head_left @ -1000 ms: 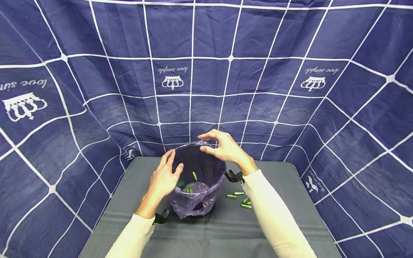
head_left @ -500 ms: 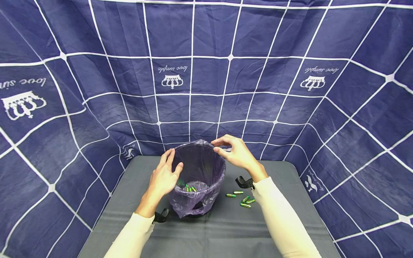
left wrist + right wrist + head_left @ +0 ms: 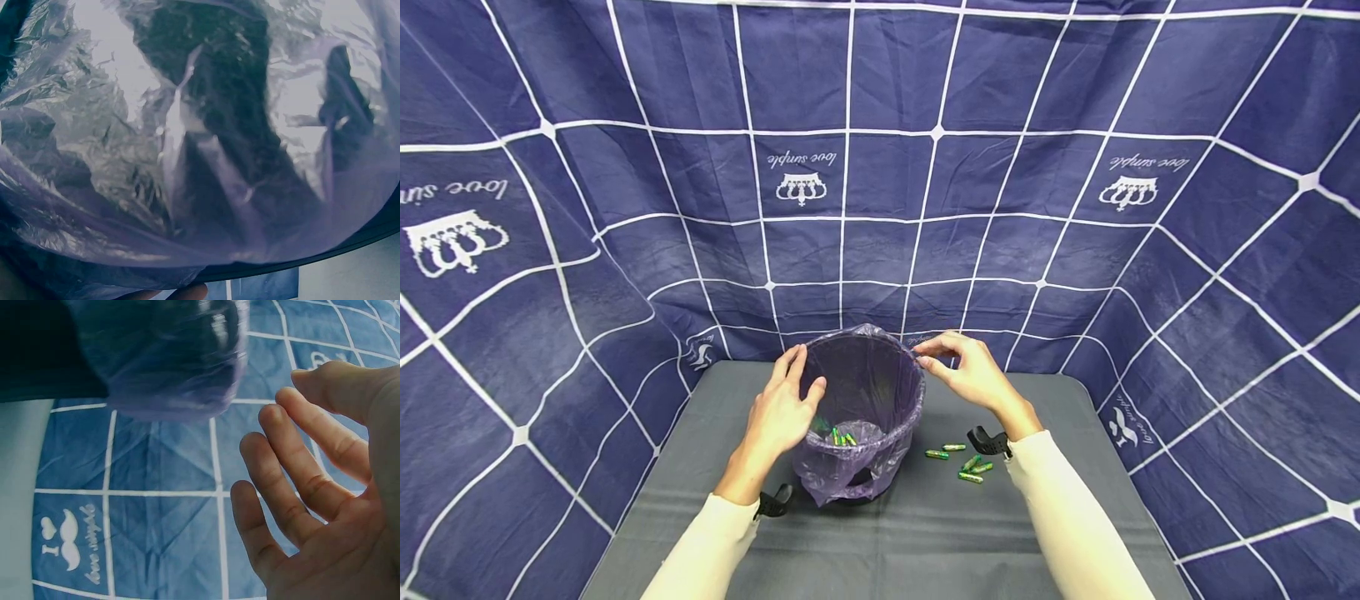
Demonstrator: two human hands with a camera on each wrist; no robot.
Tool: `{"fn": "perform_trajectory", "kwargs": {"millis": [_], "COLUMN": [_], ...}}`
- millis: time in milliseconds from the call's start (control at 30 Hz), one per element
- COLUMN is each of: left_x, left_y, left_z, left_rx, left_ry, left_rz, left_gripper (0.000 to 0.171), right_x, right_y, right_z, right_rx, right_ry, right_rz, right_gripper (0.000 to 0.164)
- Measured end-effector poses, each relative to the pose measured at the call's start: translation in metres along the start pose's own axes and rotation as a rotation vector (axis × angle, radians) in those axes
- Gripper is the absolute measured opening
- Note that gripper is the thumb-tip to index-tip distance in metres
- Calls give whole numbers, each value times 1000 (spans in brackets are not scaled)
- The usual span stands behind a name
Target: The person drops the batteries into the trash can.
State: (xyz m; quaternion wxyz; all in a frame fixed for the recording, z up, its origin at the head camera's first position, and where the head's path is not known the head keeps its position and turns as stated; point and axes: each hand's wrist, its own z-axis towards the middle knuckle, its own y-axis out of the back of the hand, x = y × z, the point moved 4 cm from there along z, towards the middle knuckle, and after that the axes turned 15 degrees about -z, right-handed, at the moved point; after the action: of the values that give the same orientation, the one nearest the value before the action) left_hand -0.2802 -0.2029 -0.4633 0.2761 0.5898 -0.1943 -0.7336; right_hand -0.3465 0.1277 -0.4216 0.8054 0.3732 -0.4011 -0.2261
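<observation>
Since the frame of one second ago, the right hand (image 3: 973, 372) has moved away from above the bin's opening toward the right, and the green battery that was in the air now lies inside with others. This hand is half open, its fingers softly bent, and it holds nothing; the right wrist view shows a gap between its fingertips and the purple plastic bag (image 3: 822, 477). The left hand (image 3: 780, 414) stays at the left side of the rim, fingers almost straight, thumb apart, touching the lined trash bin (image 3: 853, 502), which stands upright in the lower middle of the frame. Inside, a few batteries (image 3: 843, 439) are visible at the bottom. Five loose batteries (image 3: 971, 477) lie on the grey tabletop (image 3: 917, 550), right of the bin. Blue checked cloth (image 3: 880, 179) hangs behind.
</observation>
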Motion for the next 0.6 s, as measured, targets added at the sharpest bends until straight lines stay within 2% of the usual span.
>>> {"fn": "perform_trajectory", "kwargs": {"millis": [167,600], "left_x": [0,0], "left_y": [0,0], "left_z": [0,0], "left_rx": [6,0], "left_ry": [4,4], "left_rz": [0,1], "left_gripper": [75,76], "right_x": [-14,-59], "right_y": [-7,-33], "right_z": [-12,-51], "right_rx": [21,74], "right_ry": [-32,-132], "right_rz": [32,16], "right_gripper": [22,25]}}
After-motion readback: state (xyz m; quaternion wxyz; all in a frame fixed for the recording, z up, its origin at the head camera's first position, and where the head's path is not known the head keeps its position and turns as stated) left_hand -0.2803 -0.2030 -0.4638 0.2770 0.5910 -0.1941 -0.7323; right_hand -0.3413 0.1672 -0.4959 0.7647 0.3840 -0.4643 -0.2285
